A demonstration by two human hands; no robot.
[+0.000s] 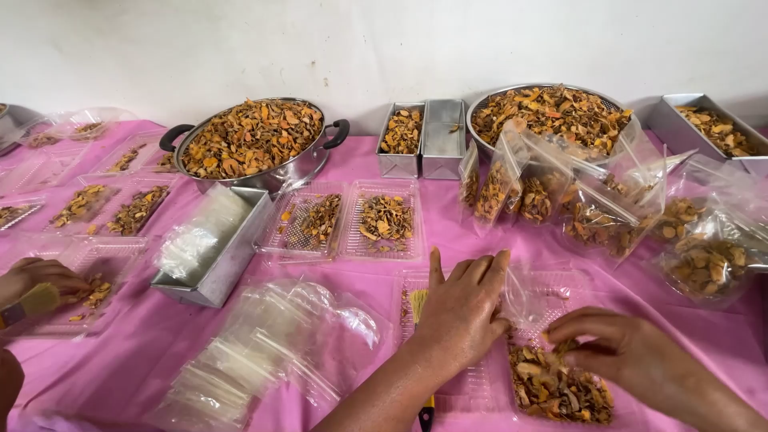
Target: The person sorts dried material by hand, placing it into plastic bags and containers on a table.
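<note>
Two hands work over a clear plastic tray [480, 382] at the near edge of the pink tablecloth [128, 352]. Left hand [462, 308] lies palm down on the tray, fingers straight and close together, gripping nothing. Right hand [620, 348] has its fingers curled, pinching into the dried orange-brown slices [556, 388] piled in the tray's right part (what exactly it pinches is hidden). A yellow brush [418, 308] lies under the left wrist. Open cloth shows left of the tray, beside a loose heap of clear bags [256, 360]. Filled clear bags [560, 200] crowd the right; another person's hand [36, 280] works at far left.
</note>
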